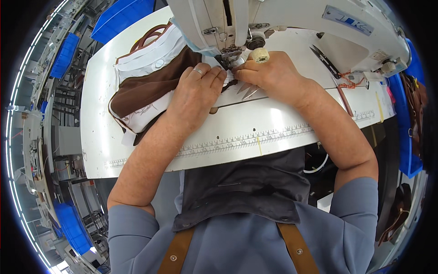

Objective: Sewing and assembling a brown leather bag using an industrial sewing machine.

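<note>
A brown and white bag (148,93) lies on its side on the sewing machine's white table, its pale lining and a white round snap showing. My left hand (197,91), with a ring on one finger, presses the bag's edge down just left of the machine's needle area (230,57). On the other side, my right hand (273,75) pinches dark and white material of that edge close to the presser foot. Two silver scissor blades (250,91) stick out from under the right palm; their handles are hidden, and whether the palm grips them I cannot tell. My fingertips partly cover the stitching spot.
The sewing machine's head (292,16) arches over the table (237,123), which has a printed ruler along its near edge. Black tweezers (326,61) and orange thread (350,81) lie at the right. Blue bins (408,137) stand at the right, with another bin (121,18) behind the table.
</note>
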{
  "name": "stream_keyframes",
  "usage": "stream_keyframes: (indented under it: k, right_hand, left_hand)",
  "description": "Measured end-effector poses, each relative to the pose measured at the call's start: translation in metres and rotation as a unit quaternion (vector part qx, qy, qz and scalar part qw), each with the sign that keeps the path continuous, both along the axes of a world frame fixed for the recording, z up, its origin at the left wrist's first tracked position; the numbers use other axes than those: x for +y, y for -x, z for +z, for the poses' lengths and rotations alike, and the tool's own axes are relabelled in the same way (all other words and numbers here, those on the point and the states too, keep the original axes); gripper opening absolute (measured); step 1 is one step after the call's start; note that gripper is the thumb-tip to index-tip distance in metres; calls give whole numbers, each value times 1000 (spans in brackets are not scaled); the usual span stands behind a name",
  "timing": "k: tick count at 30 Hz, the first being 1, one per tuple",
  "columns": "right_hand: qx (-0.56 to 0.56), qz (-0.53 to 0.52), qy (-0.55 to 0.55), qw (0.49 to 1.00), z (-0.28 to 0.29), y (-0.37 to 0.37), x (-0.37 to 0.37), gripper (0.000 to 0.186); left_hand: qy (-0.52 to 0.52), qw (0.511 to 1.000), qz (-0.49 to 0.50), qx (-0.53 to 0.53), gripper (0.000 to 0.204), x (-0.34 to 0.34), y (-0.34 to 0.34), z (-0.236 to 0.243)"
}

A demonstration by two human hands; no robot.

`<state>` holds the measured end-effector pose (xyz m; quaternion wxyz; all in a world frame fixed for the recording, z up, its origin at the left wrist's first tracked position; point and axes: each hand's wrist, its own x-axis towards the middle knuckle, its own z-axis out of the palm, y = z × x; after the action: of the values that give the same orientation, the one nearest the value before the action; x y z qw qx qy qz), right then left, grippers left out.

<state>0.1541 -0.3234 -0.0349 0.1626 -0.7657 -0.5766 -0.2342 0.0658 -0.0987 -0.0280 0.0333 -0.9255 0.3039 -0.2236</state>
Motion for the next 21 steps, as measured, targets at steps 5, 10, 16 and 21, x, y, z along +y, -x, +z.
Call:
stream_keyframes:
  k: [5, 10, 16, 21]
  right_hand:
    - [93, -26, -25, 995, -2, 7, -3, 17]
    - [107, -19, 2, 994, -6, 11, -3, 30]
    - [-4, -55, 62, 997, -3, 21, -5, 27]
    - [-19, -64, 60, 996, -3, 23, -1, 24]
  left_hand:
    - [23, 1000, -15, -14, 37, 0, -2, -1]
    - [57, 998, -1, 20, 41, -4, -2, 3]
    - [-43, 998, 33, -14, 47, -4, 4, 21]
    - [-57, 998, 24, -10, 42, -3, -6, 16]
